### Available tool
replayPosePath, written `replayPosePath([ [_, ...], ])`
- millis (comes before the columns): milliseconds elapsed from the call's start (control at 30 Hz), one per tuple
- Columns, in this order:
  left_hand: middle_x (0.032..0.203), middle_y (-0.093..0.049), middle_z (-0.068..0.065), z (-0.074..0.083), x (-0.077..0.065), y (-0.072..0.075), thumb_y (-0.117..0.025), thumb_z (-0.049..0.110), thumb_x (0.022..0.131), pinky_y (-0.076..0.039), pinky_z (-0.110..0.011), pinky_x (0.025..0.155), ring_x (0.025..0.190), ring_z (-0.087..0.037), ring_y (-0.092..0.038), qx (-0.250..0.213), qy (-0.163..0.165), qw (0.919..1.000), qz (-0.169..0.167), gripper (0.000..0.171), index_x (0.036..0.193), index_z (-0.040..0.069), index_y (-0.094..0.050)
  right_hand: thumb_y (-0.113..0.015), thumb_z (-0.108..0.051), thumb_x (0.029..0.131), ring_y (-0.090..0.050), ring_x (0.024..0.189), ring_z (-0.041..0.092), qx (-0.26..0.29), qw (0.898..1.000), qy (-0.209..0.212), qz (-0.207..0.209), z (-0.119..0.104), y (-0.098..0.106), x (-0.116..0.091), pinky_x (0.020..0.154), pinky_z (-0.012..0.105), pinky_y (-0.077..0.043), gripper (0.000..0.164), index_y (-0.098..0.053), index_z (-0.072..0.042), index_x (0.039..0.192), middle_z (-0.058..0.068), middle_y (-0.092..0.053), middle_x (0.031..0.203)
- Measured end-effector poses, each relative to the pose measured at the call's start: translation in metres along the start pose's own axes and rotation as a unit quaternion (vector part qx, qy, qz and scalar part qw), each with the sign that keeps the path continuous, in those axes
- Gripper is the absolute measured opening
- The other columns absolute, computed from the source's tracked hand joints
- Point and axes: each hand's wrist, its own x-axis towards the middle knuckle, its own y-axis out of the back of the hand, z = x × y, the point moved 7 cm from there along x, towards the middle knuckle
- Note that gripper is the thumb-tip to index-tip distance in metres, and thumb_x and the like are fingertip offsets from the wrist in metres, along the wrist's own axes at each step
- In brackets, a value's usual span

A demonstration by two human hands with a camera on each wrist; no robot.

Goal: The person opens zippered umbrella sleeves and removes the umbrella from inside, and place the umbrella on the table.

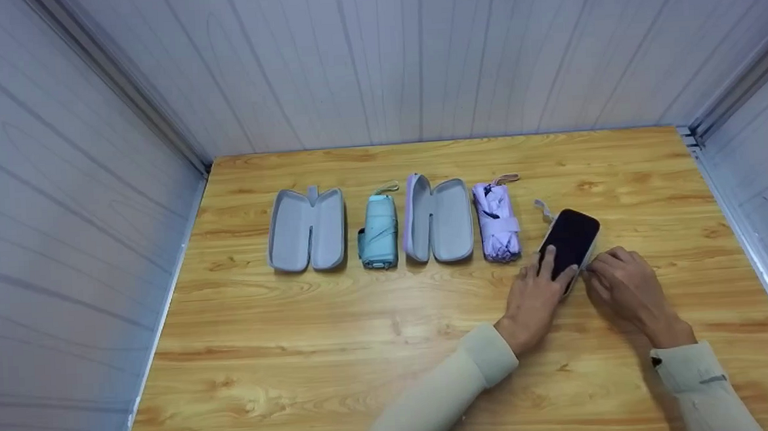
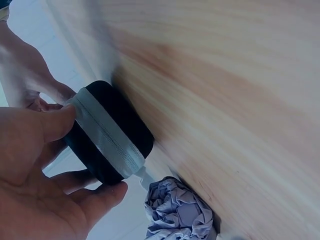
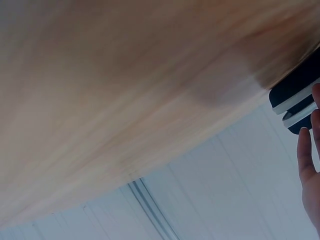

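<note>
A black zip case (image 1: 572,233) with a grey zipper band lies slanted on the right half of the table, its wrist loop (image 1: 543,209) at the far end. My left hand (image 1: 534,294) holds it steady, fingers spread over the top. In the left wrist view, the thumb (image 2: 61,122) presses on the near end of the zipper band. At the case's right edge my right hand (image 1: 628,288) pinches the small zipper pull, mostly hidden by the fingers. On this side the right wrist view shows the zip partly parted. A folded lilac umbrella (image 1: 497,226) lies left of the case.
Further left on the wooden table (image 1: 286,352) are an opened lilac case (image 1: 451,222) with grey lining, a folded teal umbrella (image 1: 379,232) and an opened grey case (image 1: 291,233). White panel walls (image 1: 382,58) enclose the back and both sides.
</note>
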Motion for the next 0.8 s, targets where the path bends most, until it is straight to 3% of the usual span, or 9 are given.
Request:
replayPosePath([
  [167, 0.163, -0.046, -0.006, 0.001, 0.000, 0.000, -0.056, 0.016, 0.108, -0.057, -0.025, 0.090, 0.142, -0.024, -0.052, 0.001, 0.008, 0.9999, 0.009, 0.054, 0.155, 0.043, -0.053, -0.074, -0.007, 0.085, -0.064, 0.081, 0.039, 0.000, 1.000, 0.000, -0.005, -0.003, 0.000, 0.000, 0.073, 0.058, -0.053, 0.009, -0.074, 0.002, 0.086, 0.015, -0.072, 0.082],
  [500, 0.167, -0.041, -0.004, 0.002, 0.005, -0.002, -0.058, 0.017, 0.108, -0.057, -0.022, 0.083, 0.144, -0.022, -0.048, 0.008, 0.027, 0.9994, -0.019, 0.058, 0.158, 0.045, -0.047, -0.076, -0.005, 0.085, -0.064, 0.080, 0.036, 0.001, 1.000, 0.004, -0.016, -0.012, 0.001, 0.000, 0.071, 0.057, -0.054, 0.007, -0.076, 0.001, 0.086, 0.015, -0.073, 0.083],
  [667, 0.165, -0.043, -0.006, 0.004, 0.007, -0.002, -0.057, 0.021, 0.108, -0.057, -0.023, 0.082, 0.142, -0.022, -0.049, 0.002, 0.036, 0.9993, -0.007, 0.054, 0.157, 0.044, -0.050, -0.077, -0.004, 0.084, -0.064, 0.079, 0.035, -0.003, 1.000, 0.004, -0.027, -0.015, 0.001, -0.001, 0.071, 0.057, -0.054, 0.005, -0.075, 0.000, 0.086, 0.014, -0.073, 0.082],
  [800, 0.162, -0.046, -0.008, 0.004, 0.008, -0.001, -0.057, 0.034, 0.109, -0.058, -0.023, 0.085, 0.140, -0.024, -0.052, -0.003, 0.042, 0.9990, 0.012, 0.047, 0.155, 0.042, -0.053, -0.078, -0.003, 0.084, -0.063, 0.080, 0.033, 0.006, 0.999, 0.005, -0.031, -0.018, 0.002, -0.001, 0.072, 0.054, -0.054, 0.005, -0.075, -0.001, 0.087, 0.013, -0.072, 0.082],
])
